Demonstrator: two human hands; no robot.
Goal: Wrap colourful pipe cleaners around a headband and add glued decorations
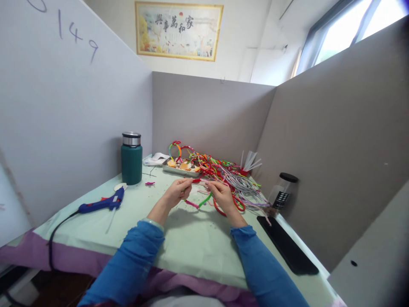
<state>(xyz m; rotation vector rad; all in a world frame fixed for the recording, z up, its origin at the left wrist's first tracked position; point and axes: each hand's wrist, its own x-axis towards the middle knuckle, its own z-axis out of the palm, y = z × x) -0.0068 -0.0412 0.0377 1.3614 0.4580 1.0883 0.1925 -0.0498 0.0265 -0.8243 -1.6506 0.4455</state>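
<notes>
Between my hands is a loop of fuzzy pipe cleaners [204, 202], with red and pale pink along the top and magenta and green hanging below. My left hand [176, 194] pinches its left side near the red stretch. Thumb and fingers of my right hand [222, 198] close on the pink part at the upper right. The loop is held just above the pale green table cover [198, 251]; my fingers hide parts of it. Just behind my right hand lie a red pipe-cleaner ring [238, 204] and a bundle of grey pipe cleaners [238, 181].
A blue glue gun [102, 204] and a green bottle [131, 160] stand at left. Behind are a metal tray [182, 172] and a heap of coloured pipe cleaners [214, 164]. On the right are a clear jar [283, 192] and a black phone-like slab [286, 245]. Partitions enclose the table.
</notes>
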